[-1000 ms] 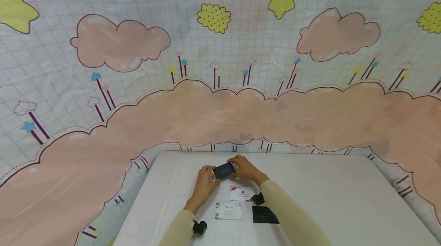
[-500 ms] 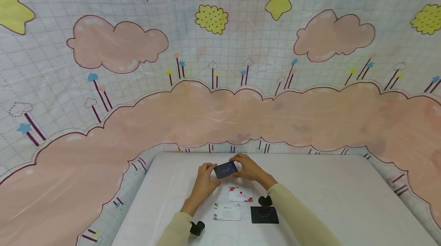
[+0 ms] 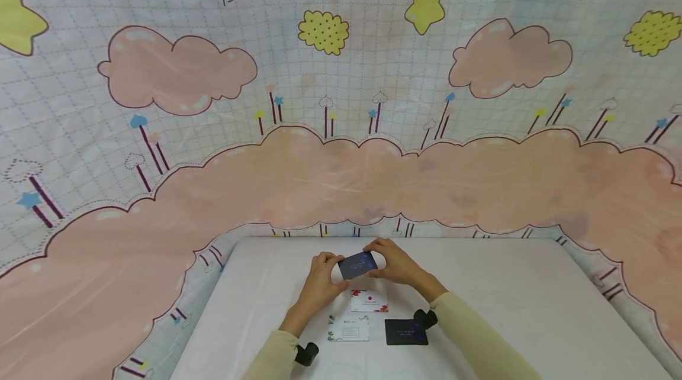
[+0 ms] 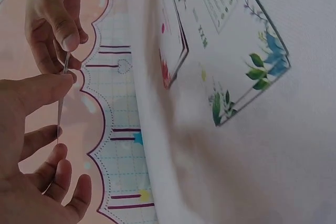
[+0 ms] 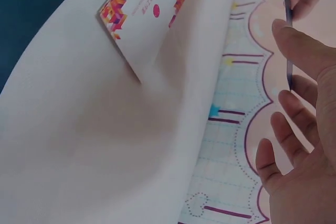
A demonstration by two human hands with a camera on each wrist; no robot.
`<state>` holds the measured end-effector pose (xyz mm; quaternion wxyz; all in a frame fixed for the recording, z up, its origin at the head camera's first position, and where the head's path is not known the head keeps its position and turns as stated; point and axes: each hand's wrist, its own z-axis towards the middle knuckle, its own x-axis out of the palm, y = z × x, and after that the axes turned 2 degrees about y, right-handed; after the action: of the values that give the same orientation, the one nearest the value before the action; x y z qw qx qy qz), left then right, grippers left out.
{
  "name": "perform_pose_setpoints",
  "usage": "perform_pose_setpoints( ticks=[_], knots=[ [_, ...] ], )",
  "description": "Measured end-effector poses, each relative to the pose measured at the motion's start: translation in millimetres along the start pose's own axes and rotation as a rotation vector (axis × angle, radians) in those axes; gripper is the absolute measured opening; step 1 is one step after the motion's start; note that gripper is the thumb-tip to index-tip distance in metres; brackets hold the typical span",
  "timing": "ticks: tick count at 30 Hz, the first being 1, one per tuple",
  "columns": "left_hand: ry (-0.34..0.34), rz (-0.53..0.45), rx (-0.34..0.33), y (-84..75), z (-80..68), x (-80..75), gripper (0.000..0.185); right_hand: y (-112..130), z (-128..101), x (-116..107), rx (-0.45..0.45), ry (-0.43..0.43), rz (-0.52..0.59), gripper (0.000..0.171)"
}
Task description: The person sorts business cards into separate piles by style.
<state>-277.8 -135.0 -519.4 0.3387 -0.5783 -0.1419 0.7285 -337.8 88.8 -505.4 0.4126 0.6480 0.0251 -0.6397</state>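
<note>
holding a dark card (image 3: 358, 264) raised above the far middle of the white table (image 3: 506, 297): left hand (image 3: 319, 282) and right hand (image 3: 396, 264) each pinching one short end, face tilted toward the person, likely for reading. lying flat nearer: red-flowered card (image 3: 369, 301), leaf-printed card (image 3: 348, 328), second dark card (image 3: 406, 332) to the right.

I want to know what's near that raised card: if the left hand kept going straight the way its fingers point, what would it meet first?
Probably the right hand, which pinches the other end of the dark card that the left hand holds above the white table. Depth is hard to judge.
</note>
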Motion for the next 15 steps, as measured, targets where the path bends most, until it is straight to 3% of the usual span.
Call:
perform_pose_setpoints(
  ticks=[5,15],
  knots=[
    [0.028,0.017,0.047,-8.0,-1.2,0.5,0.054,-0.1,-16.2,-6.5,0.027,-0.008,-0.002,0.055],
    [0.105,0.001,0.048,-28.0,-7.2,-1.9,0.056,1.1,-43.6,-20.4,0.013,-0.038,-0.005,0.058]
  ],
)
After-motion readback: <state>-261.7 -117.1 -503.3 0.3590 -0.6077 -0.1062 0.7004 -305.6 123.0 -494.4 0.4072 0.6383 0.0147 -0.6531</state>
